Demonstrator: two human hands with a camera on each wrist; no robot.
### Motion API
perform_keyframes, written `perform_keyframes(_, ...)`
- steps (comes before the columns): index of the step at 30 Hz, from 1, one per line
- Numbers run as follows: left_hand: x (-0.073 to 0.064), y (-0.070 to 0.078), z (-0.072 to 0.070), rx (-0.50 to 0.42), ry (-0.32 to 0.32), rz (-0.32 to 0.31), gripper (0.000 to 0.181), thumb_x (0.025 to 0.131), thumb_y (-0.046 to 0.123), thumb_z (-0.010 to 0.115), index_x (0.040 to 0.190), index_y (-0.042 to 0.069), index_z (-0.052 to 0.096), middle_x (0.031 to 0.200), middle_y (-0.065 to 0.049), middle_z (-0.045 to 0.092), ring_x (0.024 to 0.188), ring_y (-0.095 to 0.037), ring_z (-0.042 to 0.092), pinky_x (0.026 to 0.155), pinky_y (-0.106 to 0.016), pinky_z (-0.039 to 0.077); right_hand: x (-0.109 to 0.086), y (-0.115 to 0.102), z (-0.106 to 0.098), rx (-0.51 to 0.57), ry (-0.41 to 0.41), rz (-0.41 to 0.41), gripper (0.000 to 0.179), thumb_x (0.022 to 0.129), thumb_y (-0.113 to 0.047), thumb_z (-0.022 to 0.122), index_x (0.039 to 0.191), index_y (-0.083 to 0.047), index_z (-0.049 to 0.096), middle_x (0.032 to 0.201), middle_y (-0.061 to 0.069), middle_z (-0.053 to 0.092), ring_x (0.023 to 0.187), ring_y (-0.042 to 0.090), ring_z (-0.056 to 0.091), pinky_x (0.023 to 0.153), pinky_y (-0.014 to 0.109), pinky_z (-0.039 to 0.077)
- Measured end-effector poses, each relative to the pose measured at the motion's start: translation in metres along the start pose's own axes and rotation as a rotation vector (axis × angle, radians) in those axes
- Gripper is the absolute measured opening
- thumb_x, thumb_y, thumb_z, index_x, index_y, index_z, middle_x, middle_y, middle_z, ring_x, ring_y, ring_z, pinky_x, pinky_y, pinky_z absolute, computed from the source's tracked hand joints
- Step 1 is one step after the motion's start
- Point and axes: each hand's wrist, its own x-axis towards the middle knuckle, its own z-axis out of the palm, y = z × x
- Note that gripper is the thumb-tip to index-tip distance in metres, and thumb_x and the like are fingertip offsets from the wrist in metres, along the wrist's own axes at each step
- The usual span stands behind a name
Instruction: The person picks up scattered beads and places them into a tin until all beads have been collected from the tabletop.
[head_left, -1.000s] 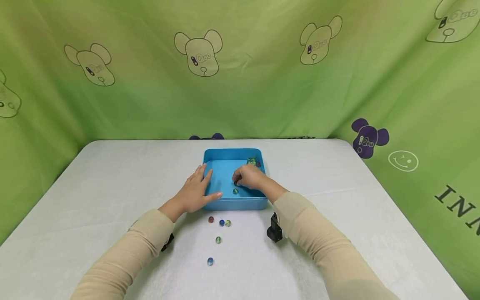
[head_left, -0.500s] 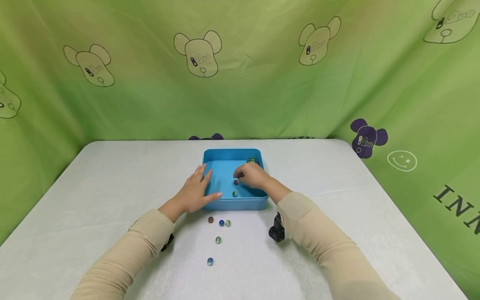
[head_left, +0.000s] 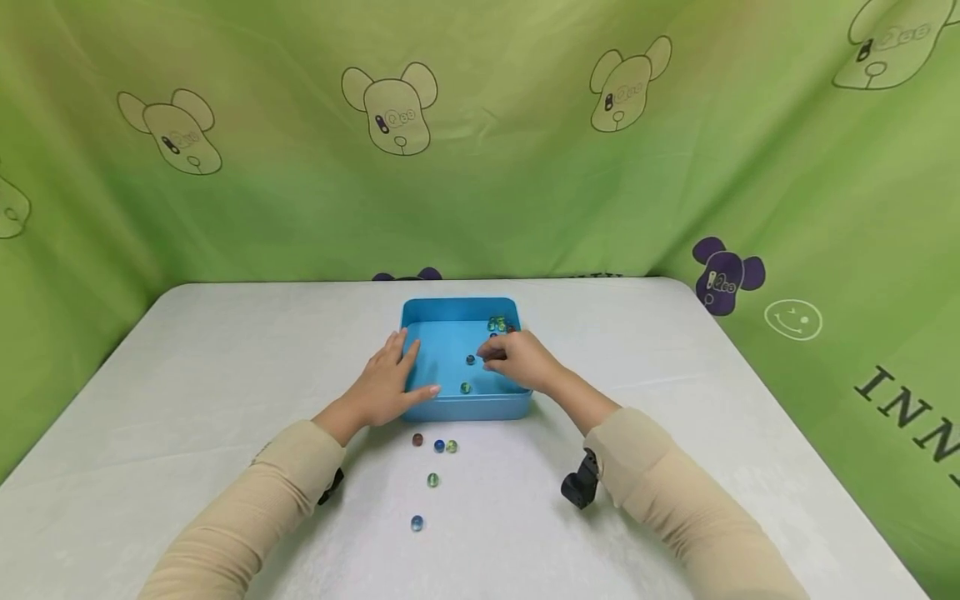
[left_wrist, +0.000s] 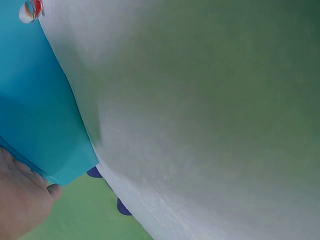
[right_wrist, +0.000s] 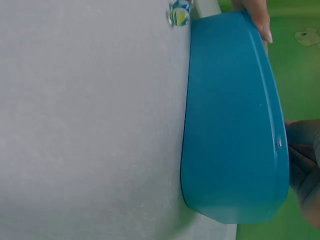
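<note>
A light blue rectangular box (head_left: 465, 408) sits on the white table. My left hand (head_left: 378, 392) rests on its left rim with the fingers spread and the thumb over the front edge. My right hand (head_left: 525, 362) is over the box's right side, fingers loosely bent, and I see nothing held between them. A dark marble (head_left: 470, 360) lies on the box floor just left of those fingertips. Nearer the front wall is a green marble (head_left: 466, 388). Several marbles (head_left: 498, 323) cluster in the back right corner, partly hidden by the right hand.
On the table before the box lie a brown marble (head_left: 417, 439), a blue marble (head_left: 439, 446) beside a yellow-green marble (head_left: 452, 447), a green marble (head_left: 432, 480) and a light blue marble (head_left: 417, 523). A green printed curtain (head_left: 450, 192) hangs behind the table.
My right hand has let go of the dark marble and drawn back to the right, leaving it on the box floor. My left hand has stayed on the rim.
</note>
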Motion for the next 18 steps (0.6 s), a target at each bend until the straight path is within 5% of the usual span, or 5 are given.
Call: perform_keyframes(18,-0.001,-0.001,-0.001,0.003,0.012,0.021,0.086,0.08,0.062,0.038,0.137,0.002,0.017,0.142,-0.018,0.001,0.129,-0.029,-0.003,0.1,-0.045,0.01,-0.04,-0.016,-0.001,0.129,0.025,-0.027,0.021,0.079,-0.007,0.061,0.098,0.001,0.063,0.092,0.007,0.063,0.083,0.015,0.06,0.068,0.022,0.047)
